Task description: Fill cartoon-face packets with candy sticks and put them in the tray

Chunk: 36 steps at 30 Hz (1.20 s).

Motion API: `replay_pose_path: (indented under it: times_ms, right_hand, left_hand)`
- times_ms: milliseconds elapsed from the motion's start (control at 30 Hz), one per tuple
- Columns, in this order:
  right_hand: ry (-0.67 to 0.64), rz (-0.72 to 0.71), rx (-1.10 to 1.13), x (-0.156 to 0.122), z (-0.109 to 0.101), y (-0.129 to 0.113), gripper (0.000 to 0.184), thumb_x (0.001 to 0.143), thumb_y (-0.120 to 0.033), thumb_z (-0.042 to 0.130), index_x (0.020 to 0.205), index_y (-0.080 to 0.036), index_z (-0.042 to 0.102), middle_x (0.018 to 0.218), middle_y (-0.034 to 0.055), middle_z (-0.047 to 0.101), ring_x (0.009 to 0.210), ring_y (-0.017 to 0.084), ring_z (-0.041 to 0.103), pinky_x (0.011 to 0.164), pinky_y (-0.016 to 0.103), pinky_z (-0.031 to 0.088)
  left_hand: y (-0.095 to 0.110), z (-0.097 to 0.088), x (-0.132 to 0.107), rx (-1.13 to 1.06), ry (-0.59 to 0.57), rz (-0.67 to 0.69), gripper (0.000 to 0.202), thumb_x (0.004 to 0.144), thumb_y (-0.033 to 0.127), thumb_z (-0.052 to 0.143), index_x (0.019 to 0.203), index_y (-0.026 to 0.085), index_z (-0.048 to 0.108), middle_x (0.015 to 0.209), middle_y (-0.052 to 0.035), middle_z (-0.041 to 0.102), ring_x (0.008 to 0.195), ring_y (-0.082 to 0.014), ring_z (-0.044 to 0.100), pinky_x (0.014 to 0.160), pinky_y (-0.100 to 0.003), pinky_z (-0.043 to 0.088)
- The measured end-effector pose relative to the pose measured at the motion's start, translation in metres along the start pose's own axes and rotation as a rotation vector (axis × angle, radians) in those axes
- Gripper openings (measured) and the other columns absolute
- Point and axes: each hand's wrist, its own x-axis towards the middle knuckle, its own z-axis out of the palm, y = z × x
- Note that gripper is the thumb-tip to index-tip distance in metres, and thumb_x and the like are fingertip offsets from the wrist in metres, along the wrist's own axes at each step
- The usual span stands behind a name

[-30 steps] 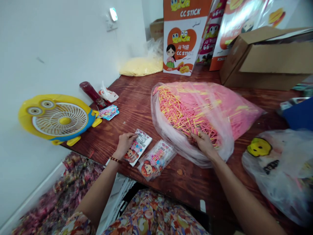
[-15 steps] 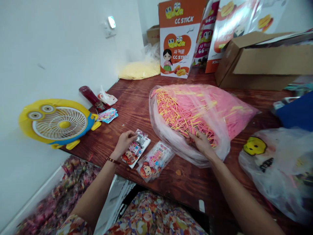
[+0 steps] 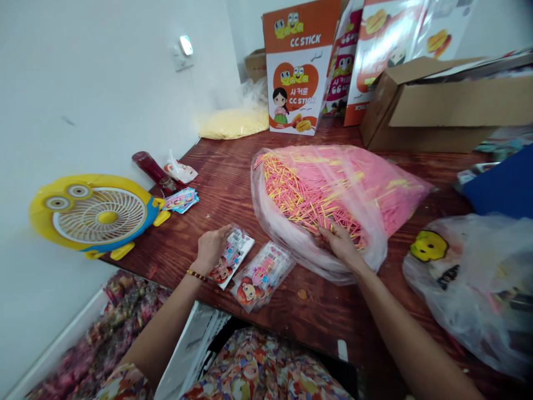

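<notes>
Lying across the dark red-brown wooden table (image 3: pixel 220 172), a large, clear, bulging plastic bag (image 3: pixel 377 233) stretches left to right, its open mouth facing near left, its tapered end pointing right. The person's right hand (image 3: pixel 340 243) reaches over the near rim into that mouth, and is the nearer of the two hands to it. Left of the bag, a flat, clear plastic packet (image 3: pixel 262 275) with a printed cartoon slants from near left to far right. Parallel on its left lies a glossy, white-edged printed stack (image 3: pixel 233 255), the left hand (image 3: pixel 211 247) over its left edge; whether those fingers grip it is hidden. Slim pink and yellow sticks (image 3: pixel 287 189) fill the bag's mouth, spreading far and left from the right fingers, which curl among them; I cannot tell whether they clamp any.
</notes>
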Motion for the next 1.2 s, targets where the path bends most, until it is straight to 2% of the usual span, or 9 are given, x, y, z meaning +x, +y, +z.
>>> replay_pose_path:
  times_ms: [133, 233, 433, 500, 600, 767, 933, 1067, 1200]
  right_hand:
    - [-0.023, 0.021, 0.02, -0.002, 0.002, -0.005, 0.042, 0.071, -0.06, 0.07, 0.072, -0.021, 0.055, 0.056, -0.0032, 0.056, 0.048, 0.011, 0.045, 0.047, 0.025, 0.036]
    - [-0.015, 0.024, 0.017, -0.004, 0.004, -0.013, 0.042, 0.071, -0.06, 0.071, 0.072, -0.021, 0.056, 0.06, -0.0012, 0.06, 0.051, 0.012, 0.049, 0.048, 0.025, 0.037]
    - [-0.096, -0.125, 0.046, -0.008, 0.038, -0.067, 0.034, 0.077, -0.054, 0.069, 0.08, -0.021, 0.059, 0.076, 0.0022, 0.069, 0.066, 0.015, 0.06, 0.057, 0.026, 0.042]
    - [-0.175, -0.178, 0.077, -0.01, 0.053, -0.086, 0.031, 0.081, -0.052, 0.064, 0.086, -0.021, 0.06, 0.081, 0.0028, 0.07, 0.072, 0.016, 0.063, 0.06, 0.026, 0.043]
    - [-0.251, -0.27, -0.044, -0.016, 0.062, -0.101, 0.022, 0.087, -0.044, 0.058, 0.085, -0.021, 0.06, 0.078, 0.0006, 0.067, 0.069, 0.015, 0.059, 0.062, 0.027, 0.042]
    - [-0.213, -0.437, -0.393, -0.03, 0.052, -0.098, 0.012, 0.088, -0.026, 0.056, 0.077, -0.023, 0.052, 0.072, -0.0014, 0.059, 0.066, 0.015, 0.051, 0.064, 0.028, 0.036]
    - [-0.23, -0.446, -0.507, -0.037, 0.043, -0.091, 0.013, 0.089, -0.023, 0.053, 0.078, -0.024, 0.048, 0.069, -0.002, 0.056, 0.064, 0.016, 0.049, 0.061, 0.028, 0.032]
    - [-0.188, -0.365, -0.348, -0.036, 0.034, -0.091, 0.018, 0.089, -0.033, 0.057, 0.076, -0.024, 0.049, 0.069, -0.0026, 0.058, 0.063, 0.015, 0.051, 0.062, 0.028, 0.036]
    - [0.001, -0.247, 0.116, -0.039, 0.032, -0.103, 0.019, 0.091, -0.043, 0.055, 0.087, -0.024, 0.053, 0.072, -0.002, 0.062, 0.066, 0.016, 0.058, 0.064, 0.029, 0.045]
  left_hand:
    - [0.004, -0.01, 0.006, -0.219, 0.076, 0.051, 0.021, 0.086, 0.03, 0.058, 0.092, 0.021, 0.077, 0.099, -0.0121, 0.076, 0.094, -0.0258, 0.066, 0.082, -0.033, 0.047]
    - [0.012, -0.027, 0.014, -0.387, 0.032, 0.047, 0.019, 0.084, 0.032, 0.059, 0.08, 0.017, 0.071, 0.081, -0.0061, 0.073, 0.075, -0.0188, 0.064, 0.071, -0.028, 0.049]
    - [0.081, -0.056, 0.012, -0.856, -0.34, 0.109, 0.024, 0.074, 0.038, 0.074, 0.077, 0.015, 0.067, 0.073, -0.0008, 0.067, 0.064, -0.0125, 0.057, 0.062, -0.023, 0.046]
    - [0.105, -0.053, 0.009, -0.874, -0.453, 0.165, 0.024, 0.074, 0.038, 0.073, 0.076, 0.015, 0.067, 0.07, -0.0007, 0.065, 0.063, -0.0118, 0.054, 0.06, -0.023, 0.044]
    - [0.129, -0.041, 0.007, -0.851, -0.504, 0.219, 0.023, 0.074, 0.038, 0.07, 0.073, 0.015, 0.067, 0.066, 0.0002, 0.061, 0.061, -0.0112, 0.05, 0.058, -0.022, 0.04]
    - [0.144, -0.028, 0.004, -0.794, -0.5, 0.263, 0.025, 0.075, 0.039, 0.066, 0.066, 0.016, 0.062, 0.06, 0.0015, 0.055, 0.057, -0.0107, 0.044, 0.054, -0.022, 0.034]
    - [0.152, -0.021, -0.003, -0.71, -0.493, 0.344, 0.032, 0.08, 0.039, 0.059, 0.058, 0.017, 0.053, 0.053, 0.0038, 0.043, 0.054, -0.0097, 0.035, 0.051, -0.022, 0.028]
    - [0.156, -0.016, -0.011, -0.729, -0.478, 0.393, 0.033, 0.085, 0.038, 0.056, 0.06, 0.017, 0.053, 0.055, 0.0041, 0.042, 0.054, -0.0095, 0.033, 0.052, -0.023, 0.028]
    - [0.159, -0.012, -0.018, -0.781, -0.392, 0.449, 0.032, 0.09, 0.037, 0.055, 0.065, 0.017, 0.056, 0.061, 0.0016, 0.05, 0.06, -0.0115, 0.042, 0.059, -0.023, 0.034]
